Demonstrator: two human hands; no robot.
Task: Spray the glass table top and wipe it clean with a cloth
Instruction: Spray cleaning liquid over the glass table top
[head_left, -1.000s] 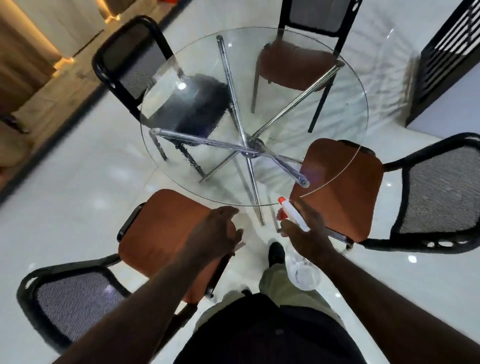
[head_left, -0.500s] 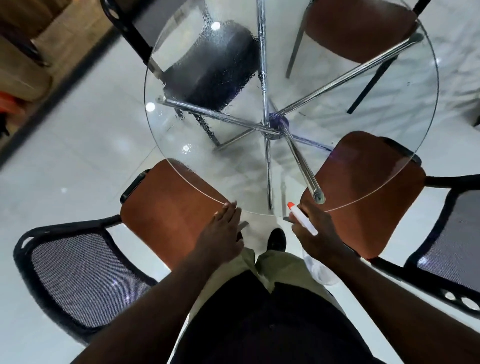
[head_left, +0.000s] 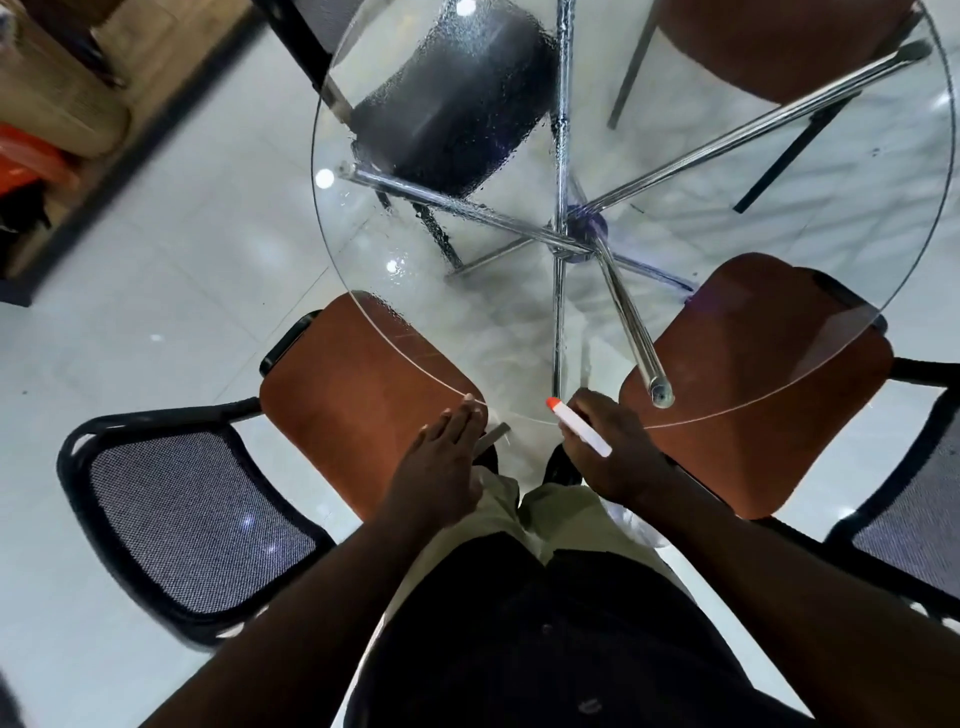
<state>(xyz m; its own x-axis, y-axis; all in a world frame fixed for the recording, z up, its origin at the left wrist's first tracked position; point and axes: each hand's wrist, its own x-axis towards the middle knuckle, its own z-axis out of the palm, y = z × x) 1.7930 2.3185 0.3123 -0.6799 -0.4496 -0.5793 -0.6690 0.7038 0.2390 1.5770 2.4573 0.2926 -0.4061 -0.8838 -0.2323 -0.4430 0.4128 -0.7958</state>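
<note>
The right hand (head_left: 613, 457) is curled round the neck of a spray bottle (head_left: 579, 428), gripping it at the near rim of the glass. The bottle's white head lies across the knuckles and its orange nozzle tip points out over the glass, while part of the clear body shows below the wrist. The left hand (head_left: 441, 467) is flat and relaxed, with its fingers (head_left: 460, 423) straight and close together and their tips reaching the near rim of the round glass worktop (head_left: 498, 332). It grips nothing that can be seen. A pale grey strip (head_left: 493, 439) pokes out from beneath it on the thumb side, and I cannot tell what that is. Both forearms come up from the bottom of the view, on either side of a dark top (head_left: 545, 649) and light trousers (head_left: 561, 509). The worktop is beaded with droplets (head_left: 467, 166) over its far left part, thickest above a black chair seat (head_left: 457, 93) seen through the glass, and the right half looks mostly dry. Under the glass, chrome legs (head_left: 628, 322) spread out from a central hub (head_left: 576, 234). A brown-seated chair (head_left: 353, 395) with a black mesh back stands at the near left, its seat partly tucked under the rim. A matching chair (head_left: 753, 415) stands at the near right, and another brown seat (head_left: 769, 41) shows at the far right. The floor (head_left: 182, 260) is pale, glossy tile.
</note>
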